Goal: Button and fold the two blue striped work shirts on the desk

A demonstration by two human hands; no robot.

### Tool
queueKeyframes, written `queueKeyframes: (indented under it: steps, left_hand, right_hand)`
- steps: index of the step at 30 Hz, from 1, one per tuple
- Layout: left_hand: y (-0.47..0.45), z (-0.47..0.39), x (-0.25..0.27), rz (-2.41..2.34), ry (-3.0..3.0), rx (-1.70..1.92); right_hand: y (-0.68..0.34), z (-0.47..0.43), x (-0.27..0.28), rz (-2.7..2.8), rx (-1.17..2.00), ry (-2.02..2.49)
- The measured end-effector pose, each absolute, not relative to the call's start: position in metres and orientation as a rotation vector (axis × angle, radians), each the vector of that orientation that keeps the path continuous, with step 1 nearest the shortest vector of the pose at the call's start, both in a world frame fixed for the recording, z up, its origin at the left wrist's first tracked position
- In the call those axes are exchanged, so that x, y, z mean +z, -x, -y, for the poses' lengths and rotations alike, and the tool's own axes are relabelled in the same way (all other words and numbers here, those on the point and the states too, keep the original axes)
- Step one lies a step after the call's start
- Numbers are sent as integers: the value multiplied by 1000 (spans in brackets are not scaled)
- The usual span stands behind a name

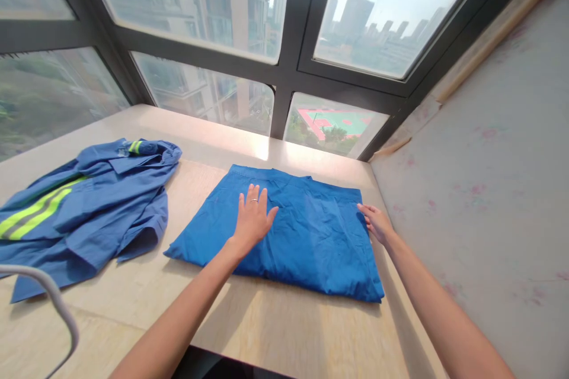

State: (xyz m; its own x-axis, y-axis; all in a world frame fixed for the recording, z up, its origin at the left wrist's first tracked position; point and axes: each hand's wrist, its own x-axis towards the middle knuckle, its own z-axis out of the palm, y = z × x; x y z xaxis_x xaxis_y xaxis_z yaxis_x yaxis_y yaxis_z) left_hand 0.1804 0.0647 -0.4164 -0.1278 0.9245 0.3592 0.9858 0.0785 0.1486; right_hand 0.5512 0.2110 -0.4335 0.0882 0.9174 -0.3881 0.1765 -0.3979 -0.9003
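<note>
A plain blue garment lies folded into a wide, flat shape on the light wooden surface, with a stitched band along its far edge. My left hand, a ring on one finger, rests palm down on its left half with the fingers stretched out. At the garment's right edge, near the far corner, my right hand pinches the cloth between thumb and fingers. Some of the right fingers are hidden beneath the edge.
To the left, a rumpled blue work jacket with yellow-green reflective stripes lies on the wooden surface. A grey curved tube stands at the lower left. Dark-framed windows rise behind; a flowered wall borders the right.
</note>
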Motion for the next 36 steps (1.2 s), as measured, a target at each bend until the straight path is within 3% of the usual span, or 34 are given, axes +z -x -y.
queueKeyframes:
  steps: [6, 10, 24, 31, 36]
  left_hand:
    - [-212, -30, -439, 2229, 1946, -392]
    - [-196, -19, -461, 2297, 1906, -374]
    - [-185, -14, -471, 2274, 1919, -486]
    - [-185, -14, -469, 2260, 1925, -534]
    - [-184, -15, -470, 2260, 1932, -481]
  right_hand:
    - [-574, -131, -421, 1312, 1606, 1763]
    - [-584, -100, -420, 1392, 1583, 1707]
    - [-600, -97, -412, 1246, 1491, 1763]
    - [-600, -67, -409, 1401, 1649, 1770]
    - [-613, -63, -411, 1438, 1547, 1695]
